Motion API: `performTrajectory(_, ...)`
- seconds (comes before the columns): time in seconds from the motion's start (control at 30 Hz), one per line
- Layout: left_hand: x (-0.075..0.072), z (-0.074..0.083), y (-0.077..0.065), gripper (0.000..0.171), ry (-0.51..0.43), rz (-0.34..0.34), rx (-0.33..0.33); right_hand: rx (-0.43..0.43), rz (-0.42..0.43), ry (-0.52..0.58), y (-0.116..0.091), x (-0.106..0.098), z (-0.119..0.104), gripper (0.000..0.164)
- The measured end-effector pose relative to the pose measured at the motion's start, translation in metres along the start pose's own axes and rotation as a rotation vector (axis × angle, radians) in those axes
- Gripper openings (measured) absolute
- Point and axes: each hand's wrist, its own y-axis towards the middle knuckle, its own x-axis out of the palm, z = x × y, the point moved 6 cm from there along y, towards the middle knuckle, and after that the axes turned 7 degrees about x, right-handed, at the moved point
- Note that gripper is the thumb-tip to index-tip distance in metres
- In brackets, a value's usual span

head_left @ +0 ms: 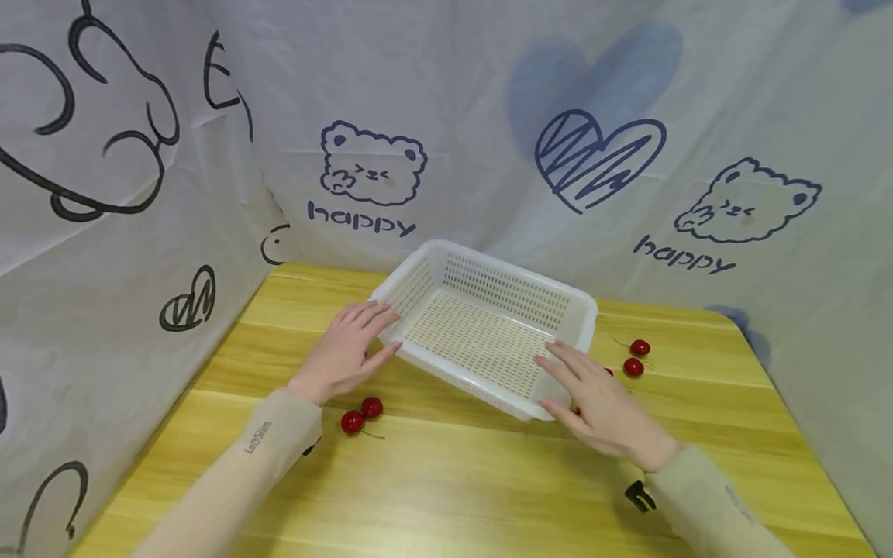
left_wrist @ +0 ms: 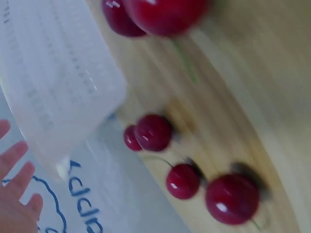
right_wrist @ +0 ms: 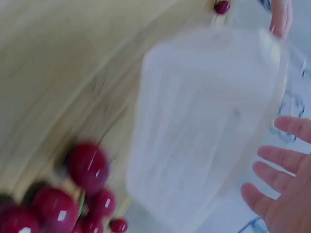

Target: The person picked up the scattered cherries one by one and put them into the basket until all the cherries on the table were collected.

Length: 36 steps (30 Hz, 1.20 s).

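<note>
A white plastic basket (head_left: 481,380) with slotted walls stands at the back of the wooden table, turned at an angle; nothing lies inside it. My left hand (head_left: 349,349) is beside its left end, fingers extended over the rim. Across from it, my right hand (head_left: 603,407) reaches over the right end with straight, spread fingers. Whether either hand touches the rim is unclear. In the right wrist view, the fingers (right_wrist: 277,177) are spread beside the blurred basket (right_wrist: 194,111). Neither hand grips anything.
Two red cherries (head_left: 353,422) lie near my left wrist. Several more cherries (head_left: 633,367) lie right of the basket, partly hidden by my right hand. A white cloth (head_left: 481,155) with drawings hangs behind the table (head_left: 446,488) and along its sides.
</note>
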Motion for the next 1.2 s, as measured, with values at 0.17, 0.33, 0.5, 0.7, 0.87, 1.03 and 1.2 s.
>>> performTrajectory(0.17,0.013,0.010,0.007,0.047,-0.013,-0.060,0.002,-0.079,-0.038,0.030,0.004,0.015,-0.024,0.051)
performTrajectory(0.33,0.026,0.010,0.010,0.048,0.027,-0.128,-0.022,-0.076,-0.049,0.041,0.001,0.025,-0.028,0.044)
performTrajectory(0.5,0.027,0.009,0.017,0.048,0.029,-0.180,-0.007,-0.011,-0.046,0.120,0.002,0.026,-0.021,0.048)
performTrajectory(0.7,0.030,0.017,0.021,0.042,-0.044,-0.236,0.063,0.036,-0.051,0.156,0.002,0.024,-0.011,0.052)
performTrajectory(0.87,0.030,0.026,0.016,0.043,-0.072,-0.246,0.068,0.020,-0.070,0.184,-0.002,0.022,-0.007,0.051)
performTrajectory(1.03,0.031,0.037,0.015,0.044,-0.059,-0.288,0.081,0.029,-0.064,0.227,-0.007,0.016,-0.002,0.055)
performTrajectory(1.2,0.031,0.051,0.018,0.043,-0.025,-0.298,0.093,0.085,-0.104,0.270,-0.011,0.010,0.005,0.055)
